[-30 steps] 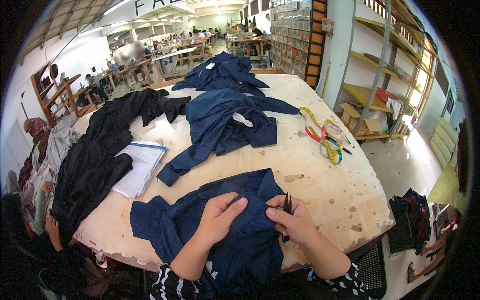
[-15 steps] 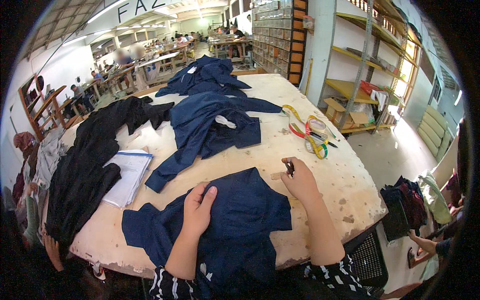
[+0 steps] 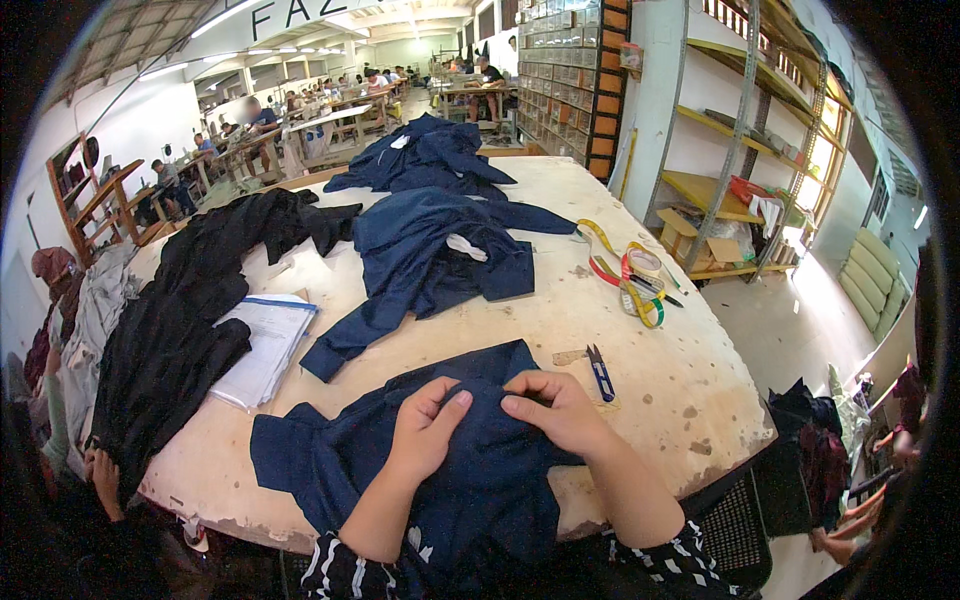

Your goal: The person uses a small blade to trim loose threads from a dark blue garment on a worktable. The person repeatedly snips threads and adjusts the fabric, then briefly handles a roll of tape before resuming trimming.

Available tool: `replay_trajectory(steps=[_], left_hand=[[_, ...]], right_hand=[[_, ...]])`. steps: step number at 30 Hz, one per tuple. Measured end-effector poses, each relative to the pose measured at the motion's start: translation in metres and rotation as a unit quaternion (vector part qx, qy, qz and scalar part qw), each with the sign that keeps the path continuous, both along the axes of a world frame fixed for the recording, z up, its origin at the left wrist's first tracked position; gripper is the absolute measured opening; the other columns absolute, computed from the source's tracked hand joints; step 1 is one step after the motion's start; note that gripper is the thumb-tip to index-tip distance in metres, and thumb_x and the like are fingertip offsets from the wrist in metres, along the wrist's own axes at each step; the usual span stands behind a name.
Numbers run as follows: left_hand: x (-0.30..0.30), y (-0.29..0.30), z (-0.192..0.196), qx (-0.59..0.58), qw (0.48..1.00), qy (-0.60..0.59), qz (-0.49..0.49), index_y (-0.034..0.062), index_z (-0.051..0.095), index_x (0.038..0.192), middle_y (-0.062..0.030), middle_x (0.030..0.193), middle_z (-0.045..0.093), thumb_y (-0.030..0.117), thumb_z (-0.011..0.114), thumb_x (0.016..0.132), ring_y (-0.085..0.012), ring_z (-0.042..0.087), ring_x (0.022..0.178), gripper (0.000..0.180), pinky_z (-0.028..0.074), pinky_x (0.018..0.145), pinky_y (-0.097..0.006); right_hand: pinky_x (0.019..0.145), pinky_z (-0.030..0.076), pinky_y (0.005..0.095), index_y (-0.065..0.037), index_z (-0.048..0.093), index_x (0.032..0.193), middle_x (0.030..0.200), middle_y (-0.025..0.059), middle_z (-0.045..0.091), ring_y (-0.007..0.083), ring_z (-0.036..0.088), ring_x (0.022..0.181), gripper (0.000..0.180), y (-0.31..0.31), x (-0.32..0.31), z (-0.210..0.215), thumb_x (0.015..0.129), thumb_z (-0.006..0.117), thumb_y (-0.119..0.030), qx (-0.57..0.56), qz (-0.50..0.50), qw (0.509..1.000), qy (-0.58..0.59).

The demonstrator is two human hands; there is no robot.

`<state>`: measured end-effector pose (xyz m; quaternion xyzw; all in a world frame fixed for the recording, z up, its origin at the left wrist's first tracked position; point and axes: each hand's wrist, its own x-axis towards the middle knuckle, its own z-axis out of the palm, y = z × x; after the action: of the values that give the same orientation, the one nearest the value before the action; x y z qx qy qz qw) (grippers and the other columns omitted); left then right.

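A navy blue garment [image 3: 490,470] lies spread over the near edge of the table, partly hanging toward me. My left hand [image 3: 425,425] is closed on its cloth, thumb pressed against the fingers. Close beside it, my right hand [image 3: 562,410] pinches the same garment, thumb and fingertips together. A small gap of cloth shows between the two hands. Just beyond my right hand, a pair of thread snips [image 3: 600,374] rests on the table, next to a small tan strip [image 3: 569,357].
Beyond lie two more navy garments [image 3: 430,255] [image 3: 420,160]. At left are a black garment [image 3: 200,300] and a clear folder of papers [image 3: 258,350]. A measuring tape [image 3: 600,238] and tape roll [image 3: 643,262] sit at right. Another person's hand [image 3: 103,480] touches the black garment.
My right hand has put the dark snips down on the table and moved left onto the navy garment, close to my left hand. The view has shifted slightly.
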<state>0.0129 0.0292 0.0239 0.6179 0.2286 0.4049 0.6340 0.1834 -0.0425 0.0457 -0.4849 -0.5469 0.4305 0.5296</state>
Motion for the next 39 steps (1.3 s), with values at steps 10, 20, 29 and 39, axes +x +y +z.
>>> replay_trajectory(steps=[10, 20, 29, 39], left_hand=[[0.000, -0.016, 0.010, 0.155, 0.981, 0.084, 0.080, -0.0008, 0.059, 0.086, -0.0007, 0.075, 0.058, 0.012, 0.054, 0.088, -0.0057, 0.050, 0.070, 0.014, 0.041, 0.064, -0.020], [0.002, -0.020, 0.006, 0.160, 0.978, 0.053, 0.122, -0.0007, 0.059, 0.086, -0.0046, 0.072, 0.060, 0.011, 0.056, 0.086, -0.0071, 0.052, 0.067, 0.012, 0.042, 0.063, -0.021], [0.004, -0.019, 0.001, 0.128, 0.985, 0.074, 0.088, -0.0008, 0.059, 0.088, -0.0022, 0.074, 0.059, 0.012, 0.054, 0.087, -0.0060, 0.052, 0.069, 0.014, 0.042, 0.064, -0.020], [0.000, -0.017, 0.004, -0.016, 0.999, -0.041, 0.005, -0.0003, 0.058, 0.088, 0.0020, 0.079, 0.058, 0.009, 0.051, 0.089, -0.0031, 0.050, 0.071, 0.011, 0.040, 0.065, -0.017]], right_hand=[[0.067, 0.043, 0.0194, 0.000, 0.062, 0.090, 0.080, -0.0009, 0.061, 0.0045, 0.053, 0.072, 0.012, -0.015, -0.009, -0.003, 0.082, 0.060, -0.008, 0.015, -0.057, 0.997, 0.043], [0.067, 0.044, 0.0193, 0.002, 0.063, 0.088, 0.079, 0.0005, 0.063, 0.0043, 0.053, 0.073, 0.011, -0.014, -0.011, -0.003, 0.080, 0.058, -0.003, 0.047, -0.096, 0.992, -0.064], [0.068, 0.044, 0.0190, 0.003, 0.061, 0.092, 0.082, 0.0013, 0.062, 0.0057, 0.054, 0.073, 0.018, -0.013, -0.007, -0.005, 0.079, 0.049, -0.002, -0.059, -0.038, 0.994, 0.078], [0.071, 0.045, 0.0215, 0.006, 0.062, 0.093, 0.084, 0.0062, 0.064, 0.0088, 0.058, 0.074, 0.019, -0.023, -0.005, 0.004, 0.081, 0.054, -0.006, -0.039, 0.003, 0.988, 0.148]])
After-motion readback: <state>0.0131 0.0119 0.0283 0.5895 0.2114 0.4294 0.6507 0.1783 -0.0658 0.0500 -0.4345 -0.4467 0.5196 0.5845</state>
